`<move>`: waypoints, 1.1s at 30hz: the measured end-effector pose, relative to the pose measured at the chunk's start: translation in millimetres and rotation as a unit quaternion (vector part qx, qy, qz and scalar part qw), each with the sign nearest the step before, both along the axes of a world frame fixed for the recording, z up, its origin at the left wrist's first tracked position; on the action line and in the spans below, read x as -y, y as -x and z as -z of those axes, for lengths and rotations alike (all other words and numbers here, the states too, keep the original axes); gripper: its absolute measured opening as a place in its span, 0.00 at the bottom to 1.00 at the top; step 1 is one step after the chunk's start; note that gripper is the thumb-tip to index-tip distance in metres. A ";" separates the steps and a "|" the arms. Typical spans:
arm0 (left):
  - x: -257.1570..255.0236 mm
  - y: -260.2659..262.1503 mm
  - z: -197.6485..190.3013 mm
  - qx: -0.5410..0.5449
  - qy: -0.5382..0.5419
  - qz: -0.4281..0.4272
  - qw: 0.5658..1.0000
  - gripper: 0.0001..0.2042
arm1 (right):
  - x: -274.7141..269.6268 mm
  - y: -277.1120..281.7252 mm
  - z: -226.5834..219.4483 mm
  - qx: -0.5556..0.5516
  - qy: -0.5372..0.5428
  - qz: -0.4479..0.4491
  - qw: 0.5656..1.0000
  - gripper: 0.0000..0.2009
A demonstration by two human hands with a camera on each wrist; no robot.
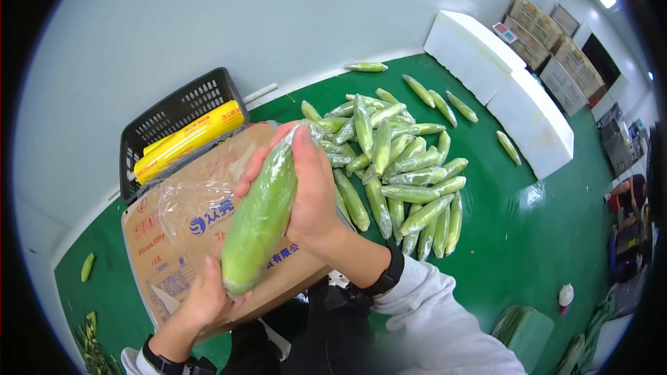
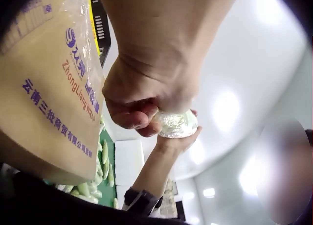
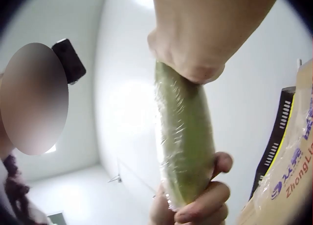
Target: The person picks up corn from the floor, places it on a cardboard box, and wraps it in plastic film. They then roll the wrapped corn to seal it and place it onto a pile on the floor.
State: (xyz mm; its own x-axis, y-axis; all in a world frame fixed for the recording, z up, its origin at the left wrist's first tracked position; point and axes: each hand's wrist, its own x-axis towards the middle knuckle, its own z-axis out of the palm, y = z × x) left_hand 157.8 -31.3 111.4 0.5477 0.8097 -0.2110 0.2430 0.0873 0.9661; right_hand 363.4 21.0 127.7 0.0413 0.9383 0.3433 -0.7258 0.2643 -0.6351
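Note:
An ear of corn (image 1: 260,212) in its green husk, wrapped in clear film, is held aslant over a cardboard box. My right hand (image 1: 313,191) grips its upper end, the thumb along the tip. At the lower end, the left hand (image 1: 201,298) pinches the corn between thumb and fingers. In the right wrist view the film on the corn (image 3: 181,132) looks wrinkled and shiny. The left wrist view catches just one wrapped end of the corn (image 2: 178,124) beyond the left hand (image 2: 137,100). Loose clear film (image 1: 187,208) lies on the cardboard box (image 1: 163,232).
A heap of wrapped corn (image 1: 410,167) lies right of the box on the green surface (image 1: 514,236), with several ears scattered around. Behind the box, a black basket (image 1: 177,101) holds yellow rolls (image 1: 191,142). White foam blocks (image 1: 479,55) stand at the back right.

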 end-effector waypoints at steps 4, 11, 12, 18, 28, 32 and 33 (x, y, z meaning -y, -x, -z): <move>3.4 -25.4 -13.0 -0.055 -0.170 -0.040 0.983 0.34 | 0.6 -4.5 -2.9 -0.048 0.049 0.064 0.996 0.22; -17.3 -28.8 -25.4 -0.135 -0.157 0.120 0.971 0.25 | 49.5 -30.6 72.5 -0.002 0.185 -0.046 0.982 0.26; -16.4 -22.7 -26.7 -0.150 -0.145 0.114 0.971 0.25 | 44.4 -61.6 95.4 -0.053 0.260 -0.065 0.962 0.26; -17.9 74.9 29.4 -0.162 -0.049 -0.090 0.981 0.22 | -8.5 -283.5 207.9 0.149 0.455 0.278 0.833 0.28; -37.8 94.6 70.7 -0.201 -0.048 -0.252 0.945 0.20 | -131.2 -407.0 338.6 0.347 0.588 0.300 0.666 0.33; -47.5 81.3 67.6 -0.201 -0.064 -0.230 0.950 0.20 | -153.0 -395.0 344.3 0.621 0.575 0.253 0.469 0.31; -49.8 77.0 68.6 -0.195 -0.060 -0.223 0.953 0.20 | -153.7 -392.5 341.4 0.617 0.583 0.257 0.463 0.31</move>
